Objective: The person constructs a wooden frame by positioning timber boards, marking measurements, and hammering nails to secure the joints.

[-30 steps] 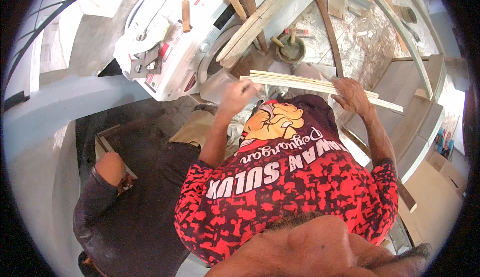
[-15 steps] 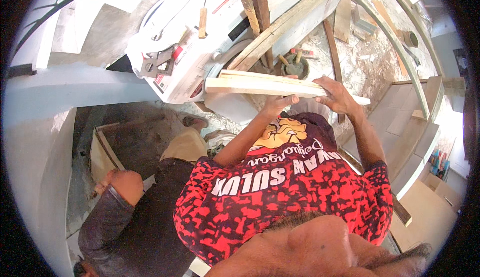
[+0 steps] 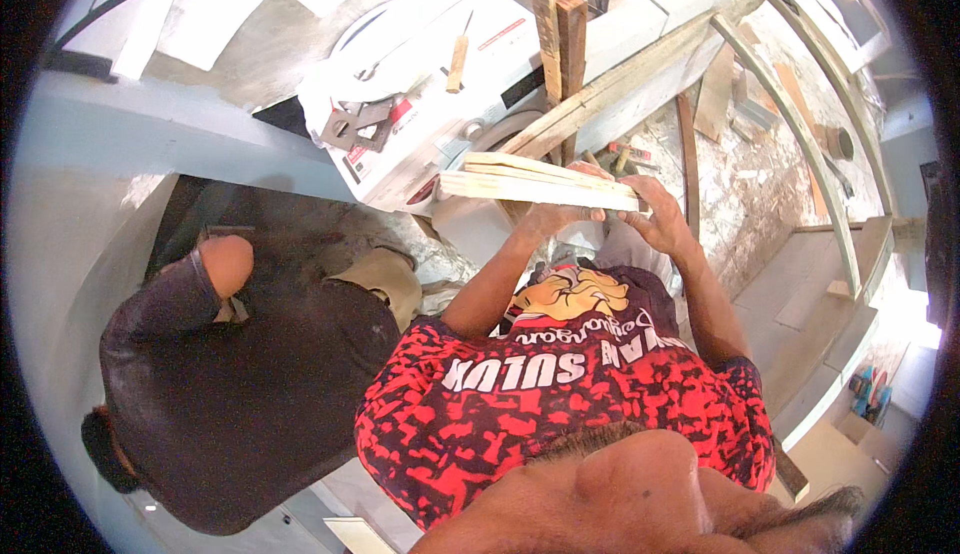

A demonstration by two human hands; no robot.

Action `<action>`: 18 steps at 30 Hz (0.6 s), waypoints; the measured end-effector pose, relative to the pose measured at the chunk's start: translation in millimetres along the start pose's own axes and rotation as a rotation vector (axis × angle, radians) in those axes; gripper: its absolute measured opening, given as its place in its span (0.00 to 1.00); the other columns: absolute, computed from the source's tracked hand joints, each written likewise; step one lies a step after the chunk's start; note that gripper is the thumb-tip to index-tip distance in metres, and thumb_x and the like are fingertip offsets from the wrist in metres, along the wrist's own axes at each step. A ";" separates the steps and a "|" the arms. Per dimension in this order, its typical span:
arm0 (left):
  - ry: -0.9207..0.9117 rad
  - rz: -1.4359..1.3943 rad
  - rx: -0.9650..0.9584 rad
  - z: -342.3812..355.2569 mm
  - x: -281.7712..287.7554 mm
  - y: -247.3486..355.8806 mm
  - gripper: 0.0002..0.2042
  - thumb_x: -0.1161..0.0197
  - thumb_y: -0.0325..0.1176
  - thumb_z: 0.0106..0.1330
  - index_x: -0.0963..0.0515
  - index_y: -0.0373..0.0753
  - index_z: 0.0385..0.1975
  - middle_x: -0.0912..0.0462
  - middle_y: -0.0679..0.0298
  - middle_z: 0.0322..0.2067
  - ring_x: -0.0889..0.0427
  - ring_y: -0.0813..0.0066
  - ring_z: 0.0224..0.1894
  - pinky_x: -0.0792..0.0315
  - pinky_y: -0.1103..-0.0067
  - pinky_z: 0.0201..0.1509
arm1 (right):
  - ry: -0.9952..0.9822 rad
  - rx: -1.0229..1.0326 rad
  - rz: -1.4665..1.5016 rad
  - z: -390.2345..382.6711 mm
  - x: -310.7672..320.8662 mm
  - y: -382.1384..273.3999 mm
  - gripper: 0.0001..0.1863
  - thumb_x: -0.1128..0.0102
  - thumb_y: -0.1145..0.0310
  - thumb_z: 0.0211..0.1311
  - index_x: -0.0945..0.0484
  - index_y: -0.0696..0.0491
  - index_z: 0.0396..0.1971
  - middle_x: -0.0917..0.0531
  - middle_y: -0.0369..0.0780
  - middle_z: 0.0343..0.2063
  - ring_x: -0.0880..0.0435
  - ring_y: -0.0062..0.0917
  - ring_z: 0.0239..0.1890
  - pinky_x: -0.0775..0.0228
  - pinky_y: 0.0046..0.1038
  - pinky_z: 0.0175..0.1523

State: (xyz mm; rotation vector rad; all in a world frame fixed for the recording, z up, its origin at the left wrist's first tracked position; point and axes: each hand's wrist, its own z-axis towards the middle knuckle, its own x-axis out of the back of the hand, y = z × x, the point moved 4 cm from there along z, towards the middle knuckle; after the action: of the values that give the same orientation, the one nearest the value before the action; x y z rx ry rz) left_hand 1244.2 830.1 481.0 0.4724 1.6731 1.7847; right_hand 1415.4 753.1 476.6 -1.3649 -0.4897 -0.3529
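"Wood shavings and scraps litter the pale floor (image 3: 740, 179) at far right. What else is in the room?"

"A white washing machine (image 3: 430, 94) is at far left of the middle. On it lie a thin-shafted tool with a wooden handle (image 3: 457, 64) and some flat grey pieces (image 3: 352, 126). A long wooden beam (image 3: 640, 64) slants from beside it toward the far right, past 2 upright timbers (image 3: 570, 39)."

"And the hands?"

"Both grip the bundle of pale wooden strips (image 3: 530, 187), held up beyond the red-and-black shirt (image 3: 600, 374). The left hand (image 3: 562, 217) holds it from the near side; the right hand (image 3: 657, 214) is closed on its right end."

"What can't you make out?"

"How many strips there are, and most of the left fingers, which go behind them. The bucket (image 3: 630, 170) beyond is partly covered too. At left, a co-worker in a dark shirt (image 3: 240, 384) is bent over, hands unclear. The dark fisheye rim crops the room, and glare bleaches the far left."
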 end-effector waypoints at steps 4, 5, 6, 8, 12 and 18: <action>-0.038 -0.006 0.059 8.4 13.3 18.8 0.26 0.23 0.40 0.44 0.23 0.32 0.40 0.21 0.60 0.40 0.22 0.68 0.45 0.28 0.72 0.52 | 0.012 -0.078 0.074 8.6 -11.3 -6.9 0.28 0.32 0.68 0.49 0.29 0.55 0.52 0.24 0.45 0.50 0.28 0.39 0.55 0.37 0.35 0.60; -0.014 -0.029 0.110 7.5 17.9 18.1 0.28 0.22 0.41 0.42 0.24 0.32 0.42 0.20 0.60 0.40 0.22 0.68 0.45 0.28 0.72 0.52 | 0.017 -0.089 0.078 10.8 -15.4 -9.3 0.29 0.32 0.67 0.49 0.30 0.55 0.52 0.24 0.46 0.49 0.27 0.39 0.54 0.36 0.34 0.58; 0.009 -0.053 0.160 4.6 23.4 14.6 0.31 0.22 0.42 0.40 0.25 0.32 0.44 0.20 0.59 0.41 0.21 0.68 0.45 0.28 0.73 0.52 | 0.022 -0.100 0.081 12.6 -20.3 -13.0 0.29 0.32 0.66 0.49 0.30 0.55 0.53 0.23 0.46 0.48 0.25 0.38 0.52 0.35 0.34 0.57; 0.026 -0.110 0.219 4.0 32.9 13.0 0.36 0.21 0.44 0.38 0.27 0.31 0.47 0.20 0.59 0.41 0.21 0.69 0.45 0.28 0.74 0.52 | -0.046 -0.185 0.110 14.5 -30.8 -13.9 0.34 0.31 0.62 0.50 0.34 0.55 0.56 0.25 0.45 0.48 0.27 0.35 0.54 0.34 0.34 0.56; -0.022 -0.209 0.266 14.3 46.8 25.4 0.43 0.21 0.47 0.38 0.33 0.30 0.53 0.20 0.58 0.42 0.22 0.69 0.46 0.29 0.75 0.53 | -0.157 -0.068 0.439 31.4 -31.9 -31.1 0.37 0.33 0.56 0.54 0.40 0.57 0.59 0.34 0.44 0.56 0.34 0.32 0.59 0.36 0.36 0.59; -0.069 -0.101 0.248 42.1 52.9 51.0 0.46 0.23 0.55 0.38 0.34 0.34 0.56 0.23 0.66 0.44 0.24 0.76 0.46 0.31 0.80 0.52 | -0.238 -0.208 1.083 60.0 -22.3 -41.8 0.40 0.35 0.53 0.55 0.44 0.56 0.61 0.33 0.45 0.56 0.34 0.32 0.59 0.41 0.37 0.63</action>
State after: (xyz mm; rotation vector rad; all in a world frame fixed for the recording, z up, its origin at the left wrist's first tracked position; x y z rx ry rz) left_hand 1222.5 897.4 527.6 0.5411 1.8449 1.4797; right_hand 1367.4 803.8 507.7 -1.6796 0.1456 0.6657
